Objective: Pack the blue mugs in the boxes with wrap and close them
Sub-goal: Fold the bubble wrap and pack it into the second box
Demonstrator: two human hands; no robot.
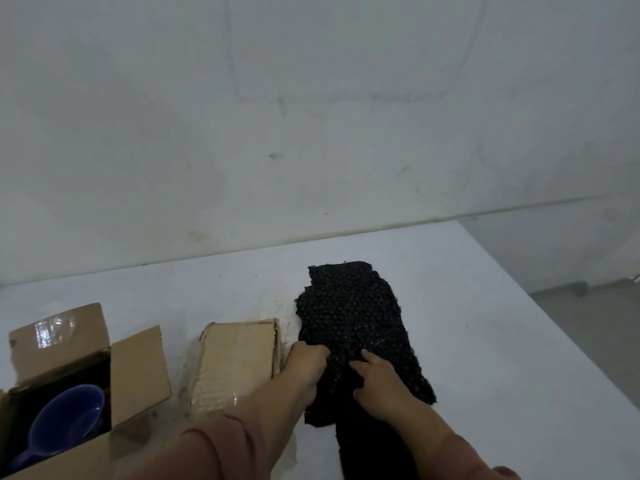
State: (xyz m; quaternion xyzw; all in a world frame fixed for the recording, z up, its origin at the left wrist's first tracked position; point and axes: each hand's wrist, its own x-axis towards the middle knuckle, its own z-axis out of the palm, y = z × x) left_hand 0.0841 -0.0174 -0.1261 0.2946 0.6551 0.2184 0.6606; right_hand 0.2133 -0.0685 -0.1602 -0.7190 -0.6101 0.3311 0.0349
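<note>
Lower centre: the left hand [305, 360] grips the edge of the black wrap [349, 313] with curled fingers. The right hand [384, 379] rests on it, grip unclear. The blue mug [65, 417] lies in the open box [138, 372], lower left.

Blue mug [65, 417] half behind the box [69, 459] wall; fingertips of the left hand [306, 360] perhaps under the wrap [349, 317].
</note>
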